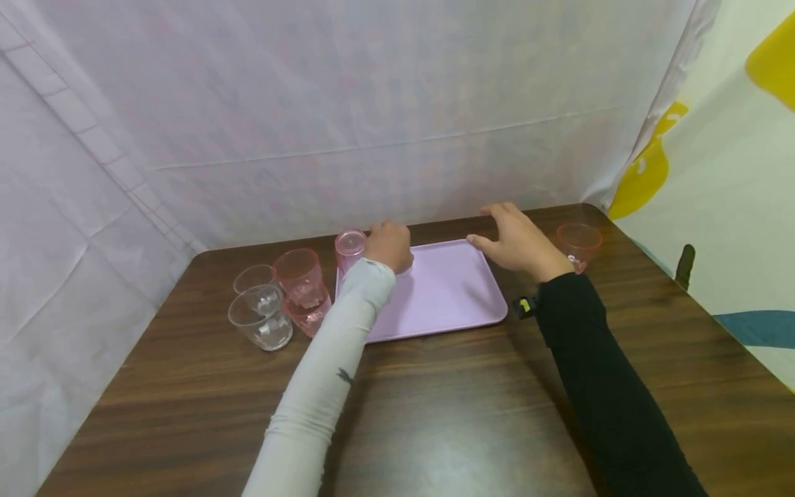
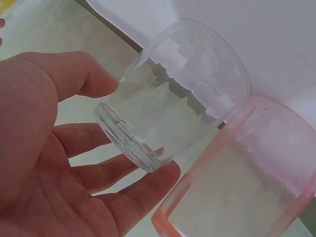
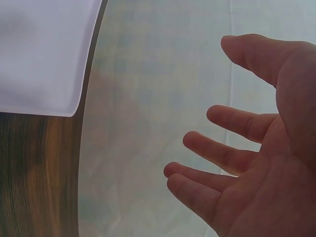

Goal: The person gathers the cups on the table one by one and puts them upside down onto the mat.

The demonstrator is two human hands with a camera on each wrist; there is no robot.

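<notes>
At the far left of the brown wooden table stand two clear cups, one just behind the other, both upright. Just to their right stand two pink cups, close together and near the left edge of the tray; whether they touch it I cannot tell.

Next comes another pink cup at the far left corner of the lilac tray. It seems to stand mouth down, though from the head view I cannot be certain. The left hand, in a pale grey sleeve, is right against this cup. The left wrist view shows a clear cup lying across the curled fingers with the thumb over its side, and a pink one just beside it, so the hand grips a cup; which of the cups on the table these two are I cannot match for sure.

The tray lies flat in the middle of the table.

At the tray's far right corner hovers the right hand, in a black sleeve. Its fingers are spread apart and lightly bent, holding nothing, the palm turned toward the tray's corner.

Farthest right, one more pink cup stands upright on the table just behind that hand.
</notes>
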